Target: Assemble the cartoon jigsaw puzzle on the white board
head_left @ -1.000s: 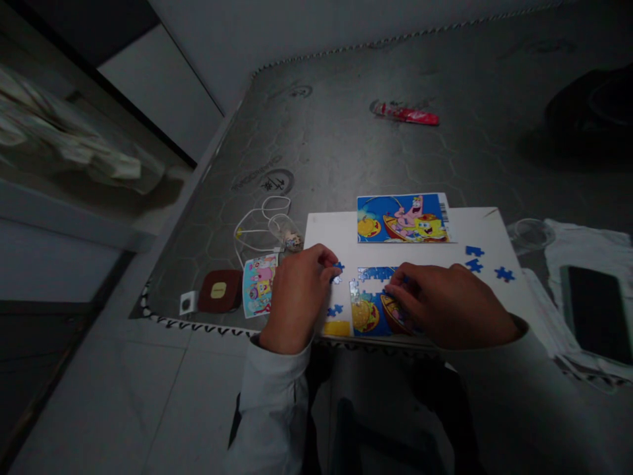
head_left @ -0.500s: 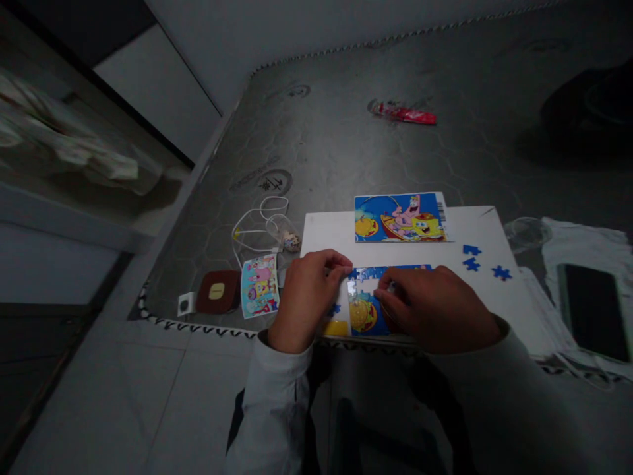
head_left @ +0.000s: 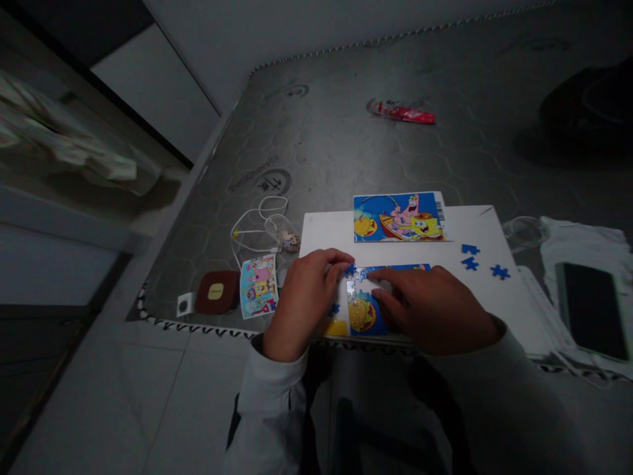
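Note:
A partly assembled jigsaw puzzle (head_left: pixel 363 315) lies in a frame at the front of a white box (head_left: pixel 326 227), with a pale gap in its upper left part. My left hand (head_left: pixel 309 300) is at its upper left corner, thumb and index fingertip closed at a small blue puzzle piece (head_left: pixel 350 269). My right hand (head_left: pixel 435 307) lies over the puzzle's right part and hides much of it. Its index finger reaches to the blue top row, apart from the thumb beside the gap; nothing shows between them. Beyond the puzzle lies a picture card (head_left: pixel 399 218) of cartoon figures in a boat.
Several loose blue pieces (head_left: pixel 471 264) lie on the box's right. To the left are a cartoon card (head_left: pixel 258 287), a brown case (head_left: pixel 216 292), a white cable (head_left: pixel 247 212) and a clear cup (head_left: pixel 284 234). A phone (head_left: pixel 592 310) lies at the right; a red wrapper (head_left: pixel 403 112) lies farther back.
My right index finger has stretched forward and left, away from the thumb, along the puzzle's top row. The left hand stays at the corner, with the blue piece showing more at its fingertips.

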`<state>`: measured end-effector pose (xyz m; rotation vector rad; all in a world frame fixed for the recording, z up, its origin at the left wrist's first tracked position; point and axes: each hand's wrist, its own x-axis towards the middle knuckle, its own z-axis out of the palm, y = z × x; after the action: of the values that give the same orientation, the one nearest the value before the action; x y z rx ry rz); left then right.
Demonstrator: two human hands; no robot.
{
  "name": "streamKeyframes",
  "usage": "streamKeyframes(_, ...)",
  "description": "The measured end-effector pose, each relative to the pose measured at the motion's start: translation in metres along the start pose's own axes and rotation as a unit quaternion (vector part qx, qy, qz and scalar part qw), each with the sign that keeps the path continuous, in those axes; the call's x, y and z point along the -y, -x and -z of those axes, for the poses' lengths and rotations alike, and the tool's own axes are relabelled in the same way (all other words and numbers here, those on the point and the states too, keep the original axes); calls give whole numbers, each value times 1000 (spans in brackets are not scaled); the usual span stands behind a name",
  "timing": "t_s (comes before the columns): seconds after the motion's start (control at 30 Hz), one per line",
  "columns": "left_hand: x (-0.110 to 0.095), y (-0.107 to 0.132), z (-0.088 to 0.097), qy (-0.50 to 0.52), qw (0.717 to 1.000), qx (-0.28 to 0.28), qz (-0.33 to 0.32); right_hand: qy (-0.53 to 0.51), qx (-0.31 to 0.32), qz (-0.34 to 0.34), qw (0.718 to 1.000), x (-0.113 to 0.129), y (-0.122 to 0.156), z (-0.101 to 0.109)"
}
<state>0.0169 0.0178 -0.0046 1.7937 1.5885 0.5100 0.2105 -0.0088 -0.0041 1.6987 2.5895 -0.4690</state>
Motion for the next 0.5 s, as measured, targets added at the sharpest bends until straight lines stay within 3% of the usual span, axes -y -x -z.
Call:
streamKeyframes(0.13, -3, 3, 3, 10, 1000, 13, -20, 3, 13, -12, 1000, -2, -1, 2)
streamKeyframes(0.5, -4, 6, 3, -16, 999, 41, 9, -10, 9, -17, 1000, -2, -1, 0)
